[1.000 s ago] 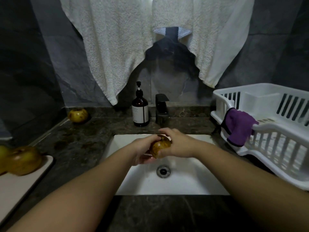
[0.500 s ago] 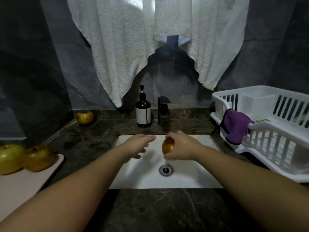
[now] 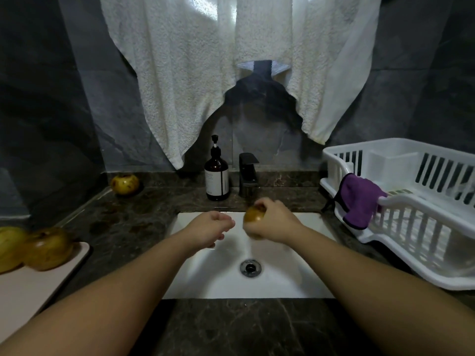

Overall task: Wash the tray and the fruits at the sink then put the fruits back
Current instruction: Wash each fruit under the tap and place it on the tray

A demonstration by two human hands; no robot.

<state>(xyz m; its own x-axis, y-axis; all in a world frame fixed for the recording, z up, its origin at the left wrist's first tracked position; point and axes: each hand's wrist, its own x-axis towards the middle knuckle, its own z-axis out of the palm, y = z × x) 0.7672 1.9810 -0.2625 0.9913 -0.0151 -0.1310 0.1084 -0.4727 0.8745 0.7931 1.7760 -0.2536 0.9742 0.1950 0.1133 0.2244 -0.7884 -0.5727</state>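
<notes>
**Ann:** Head view, centre frame: the right hand point(image 3: 275, 222) has its fingers curled round a small yellow-brown fruit point(image 3: 254, 217), holding it above the white rectangular sink basin point(image 3: 303, 273), just in front of the dark square faucet point(image 3: 247, 174).

**Bo:** And the left hand point(image 3: 209, 228)?

**Ann:** Just beside the fruit, apart from it, fingers loosely bent, holding nothing, over the basin's left half.

**Bo:** Other fruits?

**Ann:** One spotted yellow fruit point(image 3: 125, 184) sits on the dark marble counter point(image 3: 133, 219) in the back left corner. At the left edge, a brown fruit point(image 3: 47, 249) and a yellow-green fruit point(image 3: 10, 247) lie touching on the pale flat tray point(image 3: 38, 291).

**Bo:** Around the tap?

**Ann:** A brown pump bottle with a white label point(image 3: 216, 173) stands just left of it. White towels point(image 3: 205, 73) hang above. On the right, a white plastic dish rack point(image 3: 411, 209) has a purple cloth point(image 3: 359, 200) draped over its rim.
</notes>
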